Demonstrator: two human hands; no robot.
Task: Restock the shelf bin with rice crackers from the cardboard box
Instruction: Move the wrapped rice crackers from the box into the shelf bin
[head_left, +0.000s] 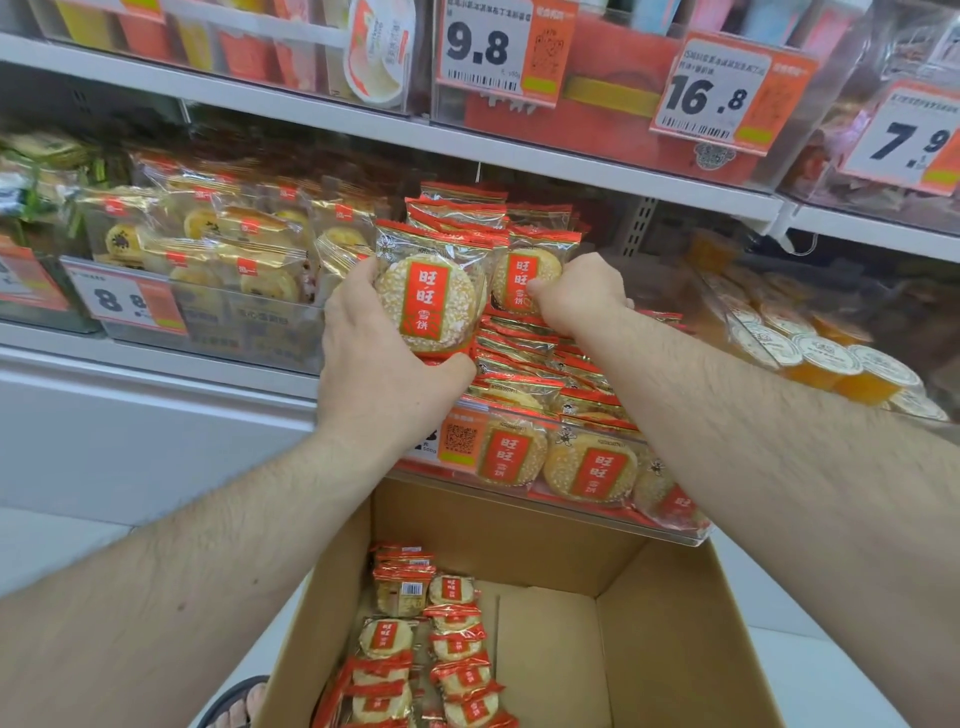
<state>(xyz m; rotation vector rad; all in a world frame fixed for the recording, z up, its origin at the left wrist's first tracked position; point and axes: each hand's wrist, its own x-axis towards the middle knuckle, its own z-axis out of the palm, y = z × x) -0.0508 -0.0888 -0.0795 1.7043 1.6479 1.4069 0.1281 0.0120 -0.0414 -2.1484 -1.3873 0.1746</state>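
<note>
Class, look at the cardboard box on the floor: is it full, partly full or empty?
Partly full. Rice cracker packets fill the cardboard box's left side; its right floor is bare.

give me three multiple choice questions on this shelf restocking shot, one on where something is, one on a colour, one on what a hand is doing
1. Where is the cardboard box?
A. on the top shelf
B. below the shelf bin, in front of the person
C. left of the pastry packs

2. What colour is the label on the cracker packs in the box?
A. blue
B. green
C. red

3. What is the left hand doing?
A. gripping a stack of cracker packs at the bin
B. hanging empty
C. holding a price tag

Answers:
1 B: the open box sits under the bin's front edge.
2 C: each pack carries a red panel.
3 A: its thumb and fingers curl round the stack, while the right hand grips the packs beside it.
</note>
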